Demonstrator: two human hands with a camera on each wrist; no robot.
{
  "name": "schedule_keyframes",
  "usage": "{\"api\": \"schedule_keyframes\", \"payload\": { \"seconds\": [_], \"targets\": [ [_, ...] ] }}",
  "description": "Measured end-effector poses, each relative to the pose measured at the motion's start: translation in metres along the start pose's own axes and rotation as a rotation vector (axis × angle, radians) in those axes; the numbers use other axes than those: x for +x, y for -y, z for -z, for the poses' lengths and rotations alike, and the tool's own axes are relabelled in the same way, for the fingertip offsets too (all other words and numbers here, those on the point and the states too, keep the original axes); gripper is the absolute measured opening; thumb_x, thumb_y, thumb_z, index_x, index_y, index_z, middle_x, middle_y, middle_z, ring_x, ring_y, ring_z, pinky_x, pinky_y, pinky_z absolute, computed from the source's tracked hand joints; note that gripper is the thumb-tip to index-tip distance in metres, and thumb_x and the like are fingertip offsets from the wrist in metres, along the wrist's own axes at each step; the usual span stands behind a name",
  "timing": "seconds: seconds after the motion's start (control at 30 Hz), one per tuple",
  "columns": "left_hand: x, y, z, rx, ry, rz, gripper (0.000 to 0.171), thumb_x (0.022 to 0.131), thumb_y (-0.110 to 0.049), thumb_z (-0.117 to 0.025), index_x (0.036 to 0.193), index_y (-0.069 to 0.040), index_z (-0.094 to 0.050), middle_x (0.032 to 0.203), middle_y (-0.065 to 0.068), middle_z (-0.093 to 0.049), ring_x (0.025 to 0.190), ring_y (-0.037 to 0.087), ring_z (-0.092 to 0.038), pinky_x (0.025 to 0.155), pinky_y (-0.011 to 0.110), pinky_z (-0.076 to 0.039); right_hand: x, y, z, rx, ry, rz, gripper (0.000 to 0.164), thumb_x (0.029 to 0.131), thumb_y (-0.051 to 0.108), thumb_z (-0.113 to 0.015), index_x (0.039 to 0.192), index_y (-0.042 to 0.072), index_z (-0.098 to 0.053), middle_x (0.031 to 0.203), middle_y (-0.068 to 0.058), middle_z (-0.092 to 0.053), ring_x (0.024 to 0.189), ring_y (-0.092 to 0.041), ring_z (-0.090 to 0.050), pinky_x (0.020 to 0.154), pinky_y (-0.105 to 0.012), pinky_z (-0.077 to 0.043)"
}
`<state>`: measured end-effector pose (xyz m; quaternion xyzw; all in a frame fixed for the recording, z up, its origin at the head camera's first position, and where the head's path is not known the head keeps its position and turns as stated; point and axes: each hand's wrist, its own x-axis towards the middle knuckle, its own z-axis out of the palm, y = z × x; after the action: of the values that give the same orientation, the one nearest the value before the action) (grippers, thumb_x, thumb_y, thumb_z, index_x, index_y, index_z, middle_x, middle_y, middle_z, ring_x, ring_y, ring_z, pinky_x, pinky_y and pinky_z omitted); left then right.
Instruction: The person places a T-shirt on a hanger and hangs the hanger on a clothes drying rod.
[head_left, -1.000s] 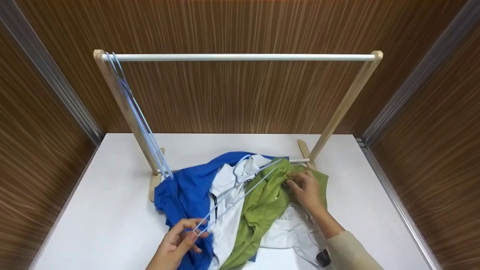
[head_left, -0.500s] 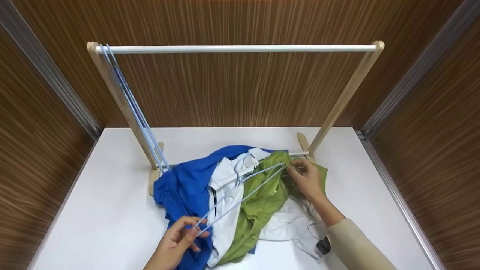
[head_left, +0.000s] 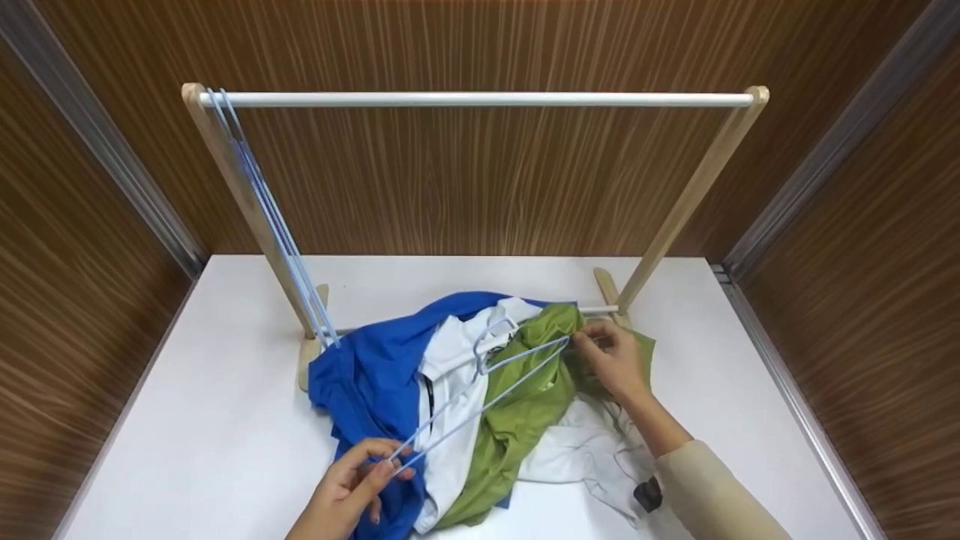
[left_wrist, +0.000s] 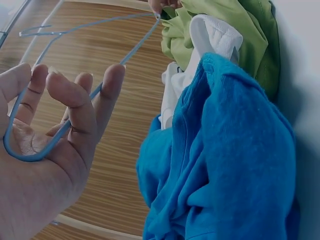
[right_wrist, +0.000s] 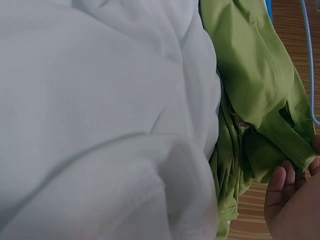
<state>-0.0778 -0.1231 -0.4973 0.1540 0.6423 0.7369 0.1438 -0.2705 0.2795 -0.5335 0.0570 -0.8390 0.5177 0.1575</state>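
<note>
A light-blue wire hanger (head_left: 484, 409) slants over the clothes pile, its hook towards the back. One end of it lies in my left hand (head_left: 351, 484), held between thumb and fingers; the left wrist view shows the wire (left_wrist: 30, 157) looped across the palm. The other end meets the fingertips of my right hand (head_left: 616, 364). This hand pinches the green garment (head_left: 525, 427) by an edge, seen also in the right wrist view as green cloth (right_wrist: 255, 75). Whether the right fingers also grip the hanger is unclear. A blue garment (head_left: 382, 375) and a white garment (head_left: 450, 367) lie left of the green one.
A rack with a white top rail (head_left: 480, 99) and wooden legs stands behind the pile. Several blue hangers (head_left: 274, 217) hang at its left end. Another white garment (head_left: 577, 450) with a dark patch lies near the right forearm. Wood-patterned panels (head_left: 465, 187) enclose the white table (head_left: 217, 390).
The hanger's far end has come down to the right fingertips, and its hook has turned a little. The right fingers have shifted slightly along the green cloth. My left hand keeps its hold.
</note>
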Motion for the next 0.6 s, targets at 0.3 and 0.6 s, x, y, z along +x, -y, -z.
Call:
{"api": "schedule_keyframes", "payload": {
  "seconds": [0.3, 0.6],
  "targets": [
    [0.001, 0.003, -0.005, 0.056, -0.016, -0.007, 0.026, 0.100, -0.013, -0.037, 0.114, 0.007, -0.046, 0.117, 0.028, -0.050, 0.096, 0.025, -0.062, 0.049, 0.031, -0.049, -0.012, 0.026, 0.002, 0.054, 0.025, 0.017, 0.007, 0.082, 0.012, -0.068, 0.086, 0.006, -0.067, 0.082, -0.008, -0.065, 0.070, -0.025, -0.060, 0.059, -0.022, -0.046],
    [0.005, 0.003, -0.008, 0.085, -0.015, -0.054, 0.018, 0.099, -0.010, -0.038, 0.108, 0.003, -0.048, 0.111, 0.024, -0.054, 0.066, 0.015, -0.060, 0.045, 0.033, -0.047, -0.018, 0.059, 0.005, 0.066, 0.018, 0.029, 0.007, 0.081, 0.006, -0.068, 0.086, 0.001, -0.067, 0.080, -0.011, -0.065, 0.069, -0.022, -0.058, 0.057, -0.022, -0.045]
  ]
}}
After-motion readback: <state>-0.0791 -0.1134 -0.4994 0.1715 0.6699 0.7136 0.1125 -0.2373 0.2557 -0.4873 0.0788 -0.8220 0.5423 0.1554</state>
